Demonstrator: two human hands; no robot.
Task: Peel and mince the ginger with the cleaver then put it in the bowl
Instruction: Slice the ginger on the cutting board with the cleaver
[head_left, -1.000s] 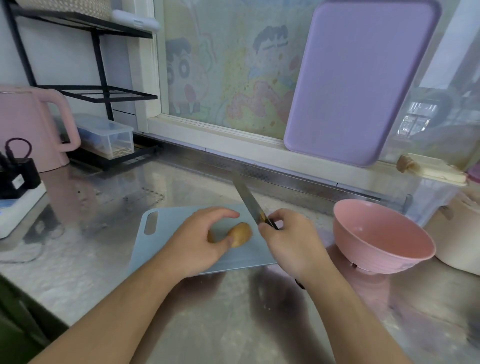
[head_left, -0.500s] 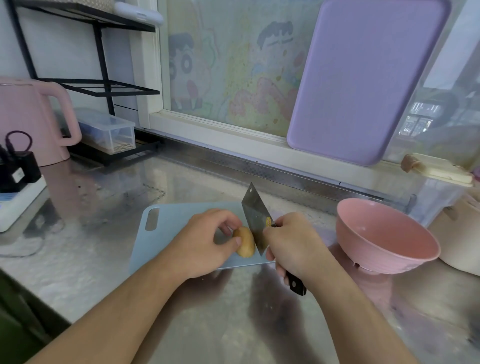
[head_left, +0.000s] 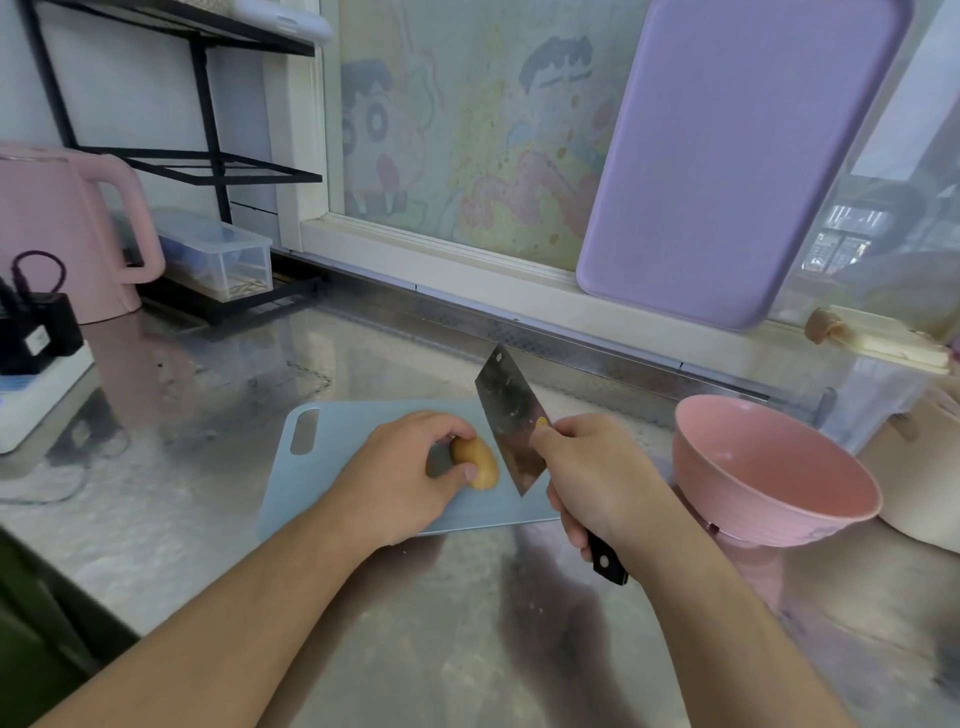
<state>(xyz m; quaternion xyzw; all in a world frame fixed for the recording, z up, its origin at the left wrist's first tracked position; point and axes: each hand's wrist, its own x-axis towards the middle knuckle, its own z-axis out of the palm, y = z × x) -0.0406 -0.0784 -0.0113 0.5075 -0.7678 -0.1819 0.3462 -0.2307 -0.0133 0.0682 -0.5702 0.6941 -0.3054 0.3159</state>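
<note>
— While the left hand (head_left: 400, 475) pinches the ginger (head_left: 475, 461) between thumb and curled fingers, where does the piece sit?
— On the pale blue cutting board (head_left: 332, 467), toward its right half, skin still on as far as the blur lets me judge.
— And the right hand (head_left: 597, 478)?
— Wrapped round the black handle of the cleaver (head_left: 511, 423), forefinger up against the blade. The blade stands tilted, its lower corner down at the board just beside the ginger; whether the steel touches the ginger I cannot tell.
— The bowl (head_left: 769, 467)?
— Pink, on the steel counter (head_left: 467, 649) right of the board, close to the right wrist. A pink kettle (head_left: 62, 234) stands far left, a lilac board (head_left: 737, 156) leans at the window.
</note>
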